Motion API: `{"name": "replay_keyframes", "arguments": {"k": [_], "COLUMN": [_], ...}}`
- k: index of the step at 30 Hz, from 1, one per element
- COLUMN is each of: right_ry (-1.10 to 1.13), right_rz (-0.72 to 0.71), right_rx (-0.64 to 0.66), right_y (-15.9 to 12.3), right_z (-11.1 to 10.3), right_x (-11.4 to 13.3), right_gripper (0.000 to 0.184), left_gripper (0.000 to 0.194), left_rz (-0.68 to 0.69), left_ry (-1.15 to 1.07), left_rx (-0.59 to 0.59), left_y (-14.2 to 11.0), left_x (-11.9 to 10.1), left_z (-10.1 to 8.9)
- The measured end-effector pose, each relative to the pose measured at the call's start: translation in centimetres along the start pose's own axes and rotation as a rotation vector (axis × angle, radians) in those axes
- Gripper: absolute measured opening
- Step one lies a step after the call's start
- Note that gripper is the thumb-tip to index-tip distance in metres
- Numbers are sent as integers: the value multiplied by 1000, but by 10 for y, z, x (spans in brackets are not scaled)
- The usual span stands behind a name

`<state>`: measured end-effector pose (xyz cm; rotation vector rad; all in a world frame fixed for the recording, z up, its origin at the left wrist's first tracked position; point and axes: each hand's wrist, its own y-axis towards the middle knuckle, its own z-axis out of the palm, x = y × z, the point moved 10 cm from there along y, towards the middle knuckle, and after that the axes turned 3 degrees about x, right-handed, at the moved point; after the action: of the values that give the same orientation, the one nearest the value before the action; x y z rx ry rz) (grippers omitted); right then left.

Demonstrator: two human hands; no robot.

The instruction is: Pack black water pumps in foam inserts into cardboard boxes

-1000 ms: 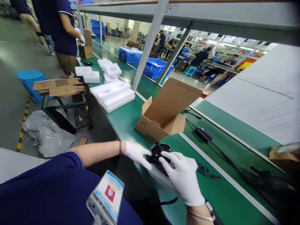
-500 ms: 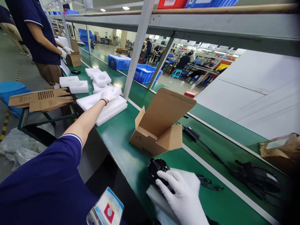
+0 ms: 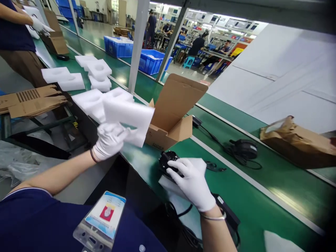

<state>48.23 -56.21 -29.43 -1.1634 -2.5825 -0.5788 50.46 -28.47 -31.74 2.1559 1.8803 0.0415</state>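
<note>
Fingers of the left hand (image 3: 109, 140) grip a foam insert (image 3: 131, 111) by its near side, while those of the right hand (image 3: 193, 182) hold a black pump-like device (image 3: 166, 158), perhaps to steady it upon the foam block (image 3: 171, 186) beneath them.

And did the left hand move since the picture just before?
Yes: the left hand moved away from the grey post, toward the wearer's body, now holding a white foam insert.

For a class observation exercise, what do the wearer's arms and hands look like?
The left hand and right hand wear white gloves. A dark band circles the left wrist, a silvery bangle the right. The left sleeve is short, navy and white-edged.
</note>
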Motion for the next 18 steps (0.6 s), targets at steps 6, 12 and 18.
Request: {"name": "replay_keyframes", "arguments": {"k": [6,12,18], "right_ry": [-4,-30,-12], "right_rz": [-4,-40,-110], "right_rx": [49,64,145], "right_y": [7,11,14], "right_z": [11,14,20], "right_x": [2,6,15], "right_gripper": [19,17,16], "left_gripper": [56,71,41], "left_rz": [63,-38,-172], "left_ry": [130,-46,-193], "left_rx": [121,60,250], "left_y": [-52,-20,-1], "left_x": [-66,-18,-36], "left_z": [59,-9,4]}}
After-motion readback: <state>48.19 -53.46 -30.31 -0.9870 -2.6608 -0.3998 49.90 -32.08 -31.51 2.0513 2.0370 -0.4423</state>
